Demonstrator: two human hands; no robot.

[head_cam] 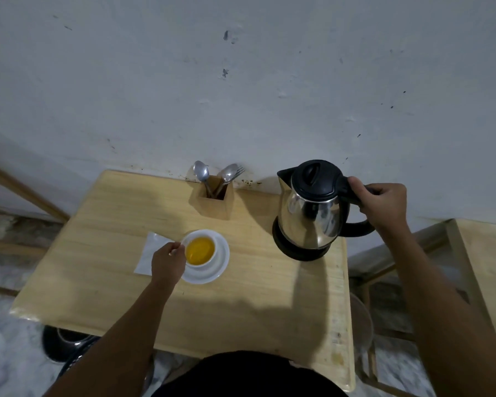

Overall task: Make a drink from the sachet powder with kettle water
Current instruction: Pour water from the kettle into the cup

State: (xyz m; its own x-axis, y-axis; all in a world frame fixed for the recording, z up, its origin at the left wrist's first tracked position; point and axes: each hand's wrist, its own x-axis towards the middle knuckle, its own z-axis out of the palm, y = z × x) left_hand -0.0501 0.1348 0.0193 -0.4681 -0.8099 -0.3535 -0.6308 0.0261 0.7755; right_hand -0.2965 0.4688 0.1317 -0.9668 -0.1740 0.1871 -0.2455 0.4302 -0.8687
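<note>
Steel kettle (309,213) in right hand (384,204); no labels.

We saw a wooden table (241,296) against a pale wall. Our right hand (384,204) gripped the black handle of the steel kettle (309,213), upright on its base at the far right. Our left hand (168,260) touched a white cup (200,250) of orange liquid on a saucer (222,260), a white sachet (149,252) just left; a cutlery holder (214,200) stood far centre
</note>
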